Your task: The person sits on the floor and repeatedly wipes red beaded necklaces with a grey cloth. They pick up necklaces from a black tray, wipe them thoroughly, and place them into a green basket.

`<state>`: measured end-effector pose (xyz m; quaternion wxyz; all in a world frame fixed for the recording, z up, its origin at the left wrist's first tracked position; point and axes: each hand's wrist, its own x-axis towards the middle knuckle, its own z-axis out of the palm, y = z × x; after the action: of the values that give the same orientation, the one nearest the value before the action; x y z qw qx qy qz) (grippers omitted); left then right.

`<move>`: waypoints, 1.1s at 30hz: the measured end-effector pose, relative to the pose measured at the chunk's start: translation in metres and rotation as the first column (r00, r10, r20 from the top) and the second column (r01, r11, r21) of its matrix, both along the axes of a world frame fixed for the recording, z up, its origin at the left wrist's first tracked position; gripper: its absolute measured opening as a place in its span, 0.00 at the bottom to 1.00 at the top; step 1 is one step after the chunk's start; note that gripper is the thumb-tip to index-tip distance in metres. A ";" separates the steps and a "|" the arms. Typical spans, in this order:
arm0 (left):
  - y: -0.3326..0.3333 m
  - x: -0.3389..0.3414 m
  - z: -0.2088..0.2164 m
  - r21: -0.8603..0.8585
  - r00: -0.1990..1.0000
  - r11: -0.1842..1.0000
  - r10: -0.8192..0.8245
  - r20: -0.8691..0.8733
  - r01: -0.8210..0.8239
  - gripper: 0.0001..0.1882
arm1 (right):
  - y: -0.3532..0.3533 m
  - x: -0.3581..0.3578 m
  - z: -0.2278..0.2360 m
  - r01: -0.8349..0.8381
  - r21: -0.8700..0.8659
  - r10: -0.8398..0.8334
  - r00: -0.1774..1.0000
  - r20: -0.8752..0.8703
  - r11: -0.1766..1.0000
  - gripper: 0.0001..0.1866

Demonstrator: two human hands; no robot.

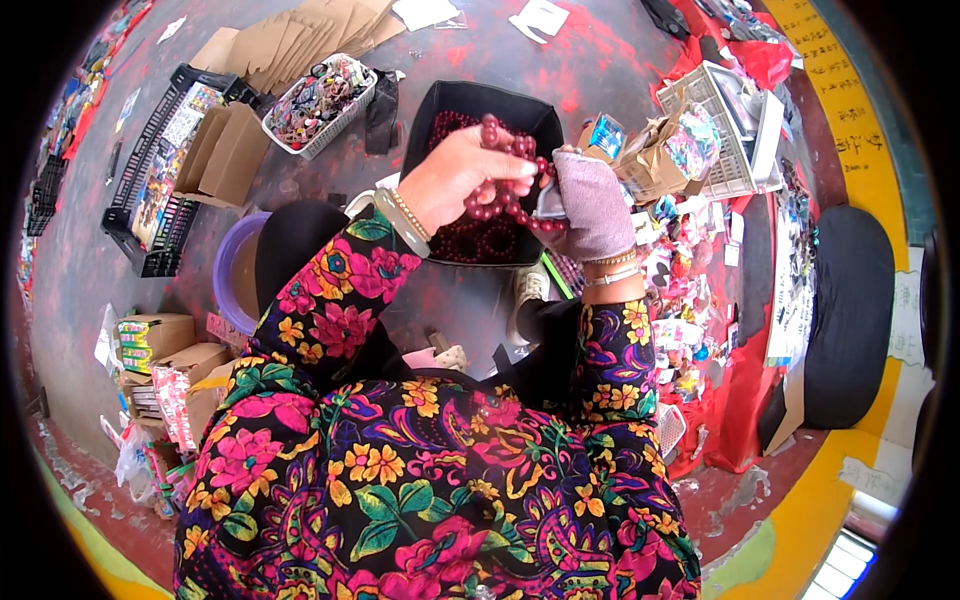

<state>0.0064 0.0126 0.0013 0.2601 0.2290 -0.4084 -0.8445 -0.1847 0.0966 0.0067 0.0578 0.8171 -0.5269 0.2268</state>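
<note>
Glossy dark-red bead strand, raised over smooth black bin of similar round beads; pinched in bare left grip, caught also in closed, fabric-gloved right grip.

Glossy, smooth: round dark-red strung beads | smooth, faintly shiny: black square-sided open bin | matt cloth: pale mauve glove | matt cardboard: flat brown sheets at grey floor's far edge | smooth plastic: round purple basin, rectangular white perforated basket
</note>
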 end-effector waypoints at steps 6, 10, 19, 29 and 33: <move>-0.011 0.008 0.006 0.074 0.974 0.984 0.173 -0.147 -0.164 0.09 | -0.010 0.010 0.013 -0.269 0.067 0.240 0.930 0.279 0.961 0.20; -0.010 0.008 0.007 0.066 0.953 0.975 0.223 -0.206 -0.213 0.07 | -0.009 0.017 0.029 -0.065 0.023 0.062 0.992 0.110 0.998 0.22; 0.001 0.001 0.003 0.230 0.962 0.964 0.182 -0.203 -0.134 0.06 | -0.009 -0.001 -0.006 0.287 0.142 -0.305 0.944 0.128 0.948 0.37; -0.011 0.012 -0.008 0.129 0.957 0.955 0.278 -0.078 -0.267 0.09 | -0.007 0.010 0.022 0.016 0.192 -0.089 0.922 0.377 0.981 0.12; -0.017 0.019 -0.006 0.118 0.926 0.921 0.376 -0.034 -0.370 0.08 | -0.008 -0.013 0.003 -0.020 0.251 0.010 0.999 0.041 0.968 0.13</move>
<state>0.0249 -0.0048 -0.0049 0.4146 0.2929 -0.3031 -0.8065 -0.1979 0.0885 0.0096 -0.0581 0.8171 -0.5463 0.1747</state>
